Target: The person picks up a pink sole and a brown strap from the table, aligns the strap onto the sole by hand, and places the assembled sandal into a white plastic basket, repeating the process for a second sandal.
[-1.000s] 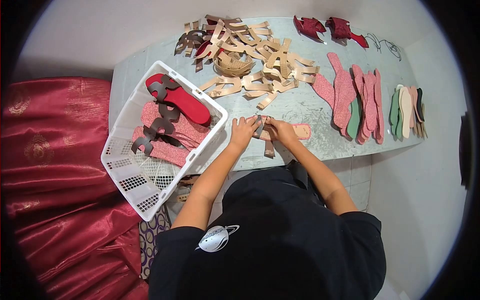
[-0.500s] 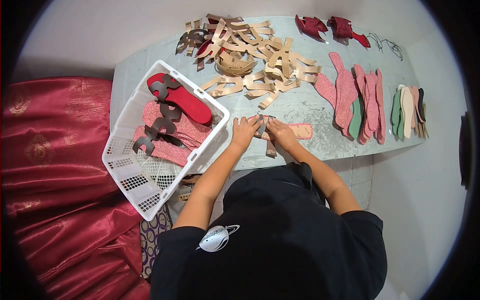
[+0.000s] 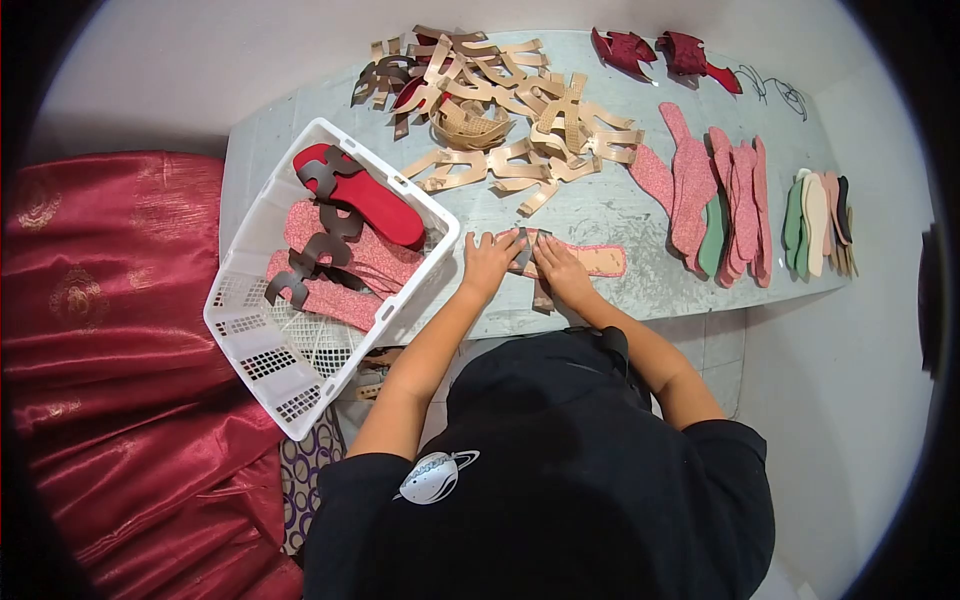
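My left hand (image 3: 487, 265) and right hand (image 3: 563, 272) sit close together on the dark strap (image 3: 522, 248), which lies across the pink sole (image 3: 603, 262) near the front edge of the desk (image 3: 600, 215). I cannot tell whether they pinch or only press. Uneven pressure could skew the strap, and its loose tail (image 3: 541, 297), hanging over the edge, might drag the sole off.

Left hand (image 3: 487, 262): fingers on strap (image 3: 523, 248), beside basket (image 3: 268, 366)
Right hand (image 3: 562, 270): flat on sole (image 3: 603, 262)
Basket: white, strapped soles inside
Table (image 3: 600, 212): tan straps (image 3: 500, 160), pink soles (image 3: 690, 185)
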Motion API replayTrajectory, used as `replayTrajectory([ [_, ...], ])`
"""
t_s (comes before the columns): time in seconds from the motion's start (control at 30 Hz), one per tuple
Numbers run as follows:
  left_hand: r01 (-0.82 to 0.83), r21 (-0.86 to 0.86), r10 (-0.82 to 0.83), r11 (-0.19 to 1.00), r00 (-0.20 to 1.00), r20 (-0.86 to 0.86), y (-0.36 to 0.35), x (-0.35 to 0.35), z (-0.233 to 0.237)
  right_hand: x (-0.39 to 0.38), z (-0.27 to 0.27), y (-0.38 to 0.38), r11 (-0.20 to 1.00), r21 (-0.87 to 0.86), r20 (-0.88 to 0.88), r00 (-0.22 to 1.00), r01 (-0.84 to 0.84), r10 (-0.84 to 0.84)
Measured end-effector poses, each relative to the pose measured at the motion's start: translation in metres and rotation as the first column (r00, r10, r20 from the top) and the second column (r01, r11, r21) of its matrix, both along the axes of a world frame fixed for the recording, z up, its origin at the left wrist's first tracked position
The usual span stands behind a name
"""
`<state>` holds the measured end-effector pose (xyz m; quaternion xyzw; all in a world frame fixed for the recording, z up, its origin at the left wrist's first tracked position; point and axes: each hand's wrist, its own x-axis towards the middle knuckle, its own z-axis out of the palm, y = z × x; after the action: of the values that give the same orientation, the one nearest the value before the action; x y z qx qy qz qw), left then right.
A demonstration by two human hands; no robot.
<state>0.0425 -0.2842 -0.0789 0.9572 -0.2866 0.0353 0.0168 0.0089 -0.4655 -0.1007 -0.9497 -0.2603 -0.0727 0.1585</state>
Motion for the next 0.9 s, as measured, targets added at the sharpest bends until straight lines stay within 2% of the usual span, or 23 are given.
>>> replayTrajectory([
  [0.27,-0.008,-0.027,0.008,1.0,1.0,-0.015,0.001,0.0,-0.002,0.0,-0.001,0.002,0.999,-0.053,0.037,0.999,0.012,-0.01],
  [0.47,0.014,-0.063,-0.015,0.998,1.0,-0.02,0.002,0.001,-0.003,-0.001,-0.006,0.008,0.998,-0.012,0.066,0.996,0.065,-0.064],
  [0.9,0.034,-0.118,-0.04,0.992,0.998,-0.052,0.004,-0.001,-0.005,-0.002,-0.011,0.011,0.993,0.033,-0.02,0.993,0.114,-0.113],
])
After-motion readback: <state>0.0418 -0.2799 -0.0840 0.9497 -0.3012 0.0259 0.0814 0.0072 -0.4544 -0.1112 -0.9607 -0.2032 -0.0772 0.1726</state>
